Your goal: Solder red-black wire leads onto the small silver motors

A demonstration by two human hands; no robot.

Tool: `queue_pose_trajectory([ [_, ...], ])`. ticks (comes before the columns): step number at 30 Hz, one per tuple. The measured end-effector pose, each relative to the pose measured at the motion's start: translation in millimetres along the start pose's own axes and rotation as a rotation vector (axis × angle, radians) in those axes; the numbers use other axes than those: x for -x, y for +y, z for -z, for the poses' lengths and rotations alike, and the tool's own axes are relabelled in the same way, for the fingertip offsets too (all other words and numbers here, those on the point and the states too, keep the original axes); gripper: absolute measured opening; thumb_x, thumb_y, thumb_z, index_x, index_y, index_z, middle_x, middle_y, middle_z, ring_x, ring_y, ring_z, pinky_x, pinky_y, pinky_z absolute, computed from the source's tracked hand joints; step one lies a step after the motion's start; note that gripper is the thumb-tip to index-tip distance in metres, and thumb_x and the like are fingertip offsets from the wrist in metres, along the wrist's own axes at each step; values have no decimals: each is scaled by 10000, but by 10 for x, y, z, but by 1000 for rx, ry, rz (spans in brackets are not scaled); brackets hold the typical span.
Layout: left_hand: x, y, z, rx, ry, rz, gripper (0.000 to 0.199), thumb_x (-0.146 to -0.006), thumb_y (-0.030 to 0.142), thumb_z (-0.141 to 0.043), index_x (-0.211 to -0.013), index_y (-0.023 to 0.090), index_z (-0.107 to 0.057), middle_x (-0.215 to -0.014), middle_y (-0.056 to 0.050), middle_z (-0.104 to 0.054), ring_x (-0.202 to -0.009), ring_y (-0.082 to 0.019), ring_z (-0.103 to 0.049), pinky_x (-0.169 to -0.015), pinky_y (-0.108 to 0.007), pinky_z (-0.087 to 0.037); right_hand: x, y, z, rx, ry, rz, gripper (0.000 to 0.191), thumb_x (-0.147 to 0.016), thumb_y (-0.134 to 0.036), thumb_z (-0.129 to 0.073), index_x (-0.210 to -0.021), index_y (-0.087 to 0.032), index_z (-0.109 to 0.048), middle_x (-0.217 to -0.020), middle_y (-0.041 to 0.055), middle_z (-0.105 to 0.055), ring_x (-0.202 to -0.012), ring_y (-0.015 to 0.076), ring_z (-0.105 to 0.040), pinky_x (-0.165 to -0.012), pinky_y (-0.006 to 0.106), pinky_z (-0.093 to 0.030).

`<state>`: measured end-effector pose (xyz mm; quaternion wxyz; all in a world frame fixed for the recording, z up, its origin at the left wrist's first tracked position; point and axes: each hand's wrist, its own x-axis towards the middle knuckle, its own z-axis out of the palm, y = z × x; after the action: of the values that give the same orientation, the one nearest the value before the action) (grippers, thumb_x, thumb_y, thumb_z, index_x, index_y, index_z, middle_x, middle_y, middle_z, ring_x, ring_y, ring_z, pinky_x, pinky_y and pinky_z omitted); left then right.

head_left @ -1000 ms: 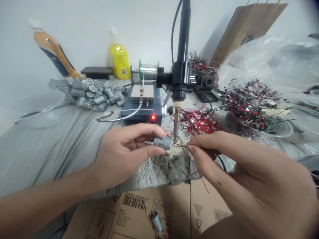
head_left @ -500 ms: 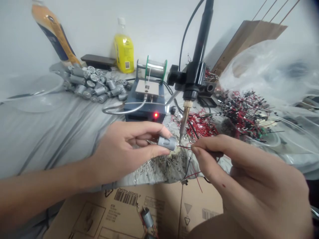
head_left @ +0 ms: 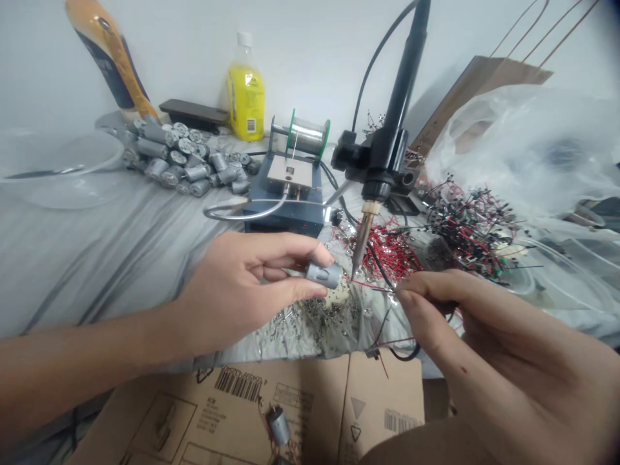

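Left hand (head_left: 242, 290) clenched on a small DC motor (head_left: 323, 275), thumb and fingers around the can, held in the air above the surface. Right hand (head_left: 465, 329) pinching a red wire (head_left: 371, 284), wire end run toward the motor's end. Soldering iron (head_left: 369, 213) hangs from above, tip just right of the motor, right at the wire; can't tell if touching. Under the hands, scattered solder scraps (head_left: 320, 320) on grey cloth (head_left: 111, 258). Behind: soldering station (head_left: 283, 206) with solder spool (head_left: 307, 137), pile of motors (head_left: 179, 158) to its left, heap of red wires (head_left: 390, 252) right of it, wired parts (head_left: 469, 229) further right. Another motor (head_left: 279, 426) lies on cardboard (head_left: 290, 413) at the near edge.
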<state>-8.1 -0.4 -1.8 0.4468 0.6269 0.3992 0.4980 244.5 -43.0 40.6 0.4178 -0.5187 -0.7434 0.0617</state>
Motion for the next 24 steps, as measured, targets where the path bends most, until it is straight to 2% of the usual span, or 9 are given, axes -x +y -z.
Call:
queue_pose_trajectory([
  [5,5,4,-13,-48,9,21,181,-840,293,-967,-1010,313,-907,-1090,59,-880,-908,-202,-874,-863,-186,-731,9,-5,4,12,-1,-96,156,-996,-194,-729,-915,-320,-771,-843,-75,-785,-723,117,-684,-710,216,-547],
  [10,-31,-5,-4,-117,8,44,173,-799,339,-935,-967,310,-905,-1031,48,-881,-883,-192,-853,-859,-196,-711,29,69,127,-36,6,-49,126,-1013,-233,-752,-932,-326,-778,-835,-81,-778,-714,103,-690,-675,193,-543],
  [15,-66,-91,-1,-168,-45,130,292,-780,467,-883,-997,271,-892,-1085,-28,-876,-832,-231,-811,-798,-313,-693,86,126,186,-32,142,-61,121,-1014,-269,-761,-911,-306,-814,-801,-49,-764,-696,116,-678,-663,215,-547],
  [18,-80,-147,-6,-179,-84,149,356,-788,500,-852,-1039,247,-875,-1062,-51,-859,-820,-235,-769,-794,-345,-654,99,113,172,-50,241,-116,149,-999,-313,-763,-875,-271,-834,-779,-10,-765,-677,140,-676,-647,253,-549],
  [21,-84,-203,0,-259,-138,117,345,-835,476,-820,-1079,236,-857,-1010,-38,-836,-756,-204,-695,-751,-329,-587,109,42,165,-104,350,-182,187,-971,-369,-775,-845,-247,-841,-782,21,-772,-681,163,-680,-650,288,-556],
  [24,-89,-253,30,-414,-209,28,289,-919,404,-751,-1126,222,-836,-1048,-51,-827,-742,-198,-659,-749,-338,-543,127,-28,186,-122,393,-191,213,-951,-390,-786,-809,-240,-839,-784,28,-781,-703,174,-706,-665,285,-578],
])
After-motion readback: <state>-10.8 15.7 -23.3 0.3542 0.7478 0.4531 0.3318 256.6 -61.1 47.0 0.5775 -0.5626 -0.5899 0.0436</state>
